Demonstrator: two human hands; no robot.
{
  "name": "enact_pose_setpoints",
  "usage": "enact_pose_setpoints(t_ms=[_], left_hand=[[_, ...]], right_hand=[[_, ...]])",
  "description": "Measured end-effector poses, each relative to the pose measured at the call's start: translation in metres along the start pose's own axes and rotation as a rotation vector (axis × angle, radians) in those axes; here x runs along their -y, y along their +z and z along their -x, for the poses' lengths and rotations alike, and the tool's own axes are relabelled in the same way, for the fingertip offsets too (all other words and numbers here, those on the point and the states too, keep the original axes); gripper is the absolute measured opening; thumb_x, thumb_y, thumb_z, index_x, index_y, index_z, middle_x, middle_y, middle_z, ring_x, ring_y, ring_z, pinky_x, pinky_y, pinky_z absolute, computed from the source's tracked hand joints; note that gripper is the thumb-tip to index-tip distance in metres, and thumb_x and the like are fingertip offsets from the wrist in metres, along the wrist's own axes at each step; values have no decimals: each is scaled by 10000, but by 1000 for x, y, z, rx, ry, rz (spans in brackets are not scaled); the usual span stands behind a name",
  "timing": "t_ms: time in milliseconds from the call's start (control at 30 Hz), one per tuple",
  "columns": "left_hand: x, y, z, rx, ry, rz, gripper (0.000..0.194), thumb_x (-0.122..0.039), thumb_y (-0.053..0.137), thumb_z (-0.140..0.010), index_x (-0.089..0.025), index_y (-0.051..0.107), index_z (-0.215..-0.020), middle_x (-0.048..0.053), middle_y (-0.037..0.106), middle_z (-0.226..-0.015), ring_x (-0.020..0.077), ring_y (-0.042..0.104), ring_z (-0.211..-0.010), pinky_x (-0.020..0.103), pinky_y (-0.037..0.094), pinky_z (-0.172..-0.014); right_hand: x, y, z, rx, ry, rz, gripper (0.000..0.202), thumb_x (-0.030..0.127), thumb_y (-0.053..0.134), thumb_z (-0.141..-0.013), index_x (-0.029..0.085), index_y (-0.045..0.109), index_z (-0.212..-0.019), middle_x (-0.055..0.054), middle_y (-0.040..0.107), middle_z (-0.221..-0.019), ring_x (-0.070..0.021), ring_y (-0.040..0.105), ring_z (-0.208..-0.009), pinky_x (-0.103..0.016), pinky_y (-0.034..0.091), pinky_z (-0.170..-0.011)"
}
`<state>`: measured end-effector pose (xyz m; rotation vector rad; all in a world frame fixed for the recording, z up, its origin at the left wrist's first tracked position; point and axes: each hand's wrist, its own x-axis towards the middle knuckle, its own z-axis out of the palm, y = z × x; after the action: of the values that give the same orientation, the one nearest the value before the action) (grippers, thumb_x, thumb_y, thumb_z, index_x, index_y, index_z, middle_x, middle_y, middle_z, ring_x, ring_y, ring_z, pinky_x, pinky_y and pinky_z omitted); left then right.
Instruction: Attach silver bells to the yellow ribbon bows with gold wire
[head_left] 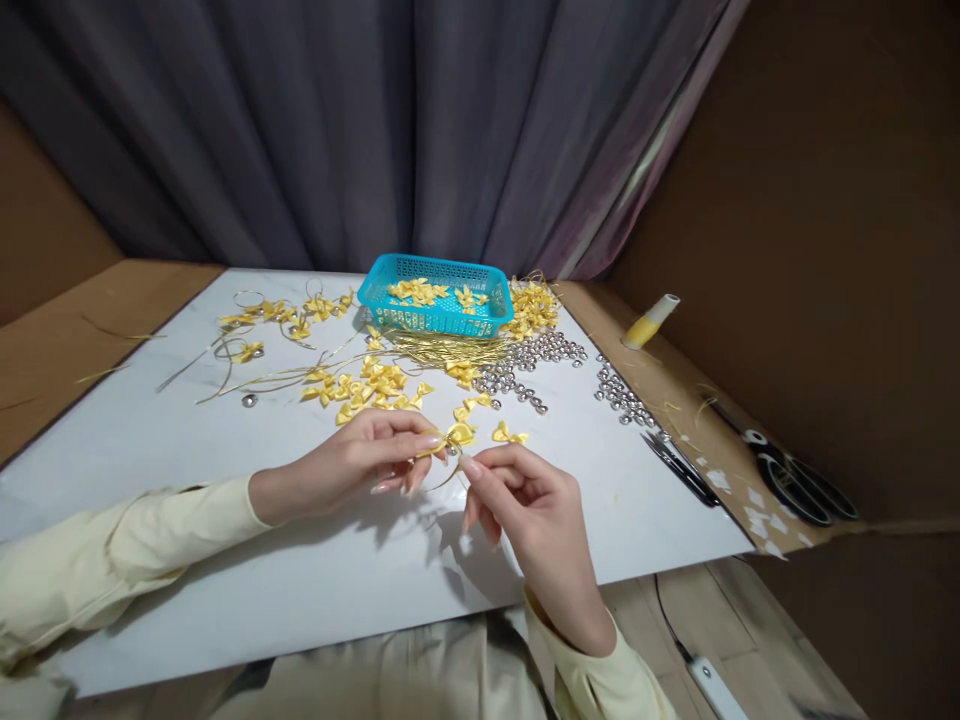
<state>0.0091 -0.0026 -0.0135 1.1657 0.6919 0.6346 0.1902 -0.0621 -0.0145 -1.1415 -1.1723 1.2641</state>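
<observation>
Above the white board, my left hand [386, 448] pinches a yellow ribbon bow [459, 434] between thumb and fingers. A small silvery bead shows just under the bow. My right hand [529, 495] is closed in a pinch on a thin gold cord [448, 481] that loops below the bow. Both hands are close together, fingertips nearly meeting. Behind them lies a loose group of yellow bows [375, 385]. One single bow [510, 433] rests just beyond my right hand.
A turquoise basket [439, 318] holding yellow bows stands at the back. Beside it are gold cords [450, 348] and silvery beads [536, 355]. Finished-looking looped bows [300, 325] lie at left. On the right are tweezers [679, 468], black-handled scissors [795, 485] and a yellow-white tube [651, 322].
</observation>
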Motion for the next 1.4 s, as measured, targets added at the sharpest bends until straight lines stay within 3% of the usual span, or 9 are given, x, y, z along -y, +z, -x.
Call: enact_pose_setpoints(t_ms=[233,633,1033,1400], left_hand=[[1,0,1,12,-71,146,194,-310,687,-820,-124,671,-770,-21,549,-495,55,421,-474,152,245,-422],[1,0,-1,36,-84,178,181,-299,694,-810,-131,680,-745,-21,567,-500,45,417,-444,179,242,-446],[0,-1,3,138,-131,239,166,-266,666,-814,-135,669,-714,-25,558,-462,51,398,-424,216,212,-449],[1,-2,3,119,-112,224,170,-276,688,-791,-123,665,-719,-10,584,-480,47,390,-396,202,207,-412]], right_hand=[[1,-2,1,8,-32,14,208,330,672,-814,159,624,-706,21,593,-465,-57,418,-369,-189,332,-400],[-1,-1,1,-5,-46,12,195,310,674,-812,159,622,-699,28,583,-457,-49,410,-368,-180,322,-394],[0,-5,3,36,-110,77,153,273,679,-815,160,666,-711,16,604,-463,-56,430,-368,-186,340,-389],[-1,-8,5,22,-180,107,172,283,659,-831,164,632,-709,17,595,-474,-74,465,-385,-198,350,-386]])
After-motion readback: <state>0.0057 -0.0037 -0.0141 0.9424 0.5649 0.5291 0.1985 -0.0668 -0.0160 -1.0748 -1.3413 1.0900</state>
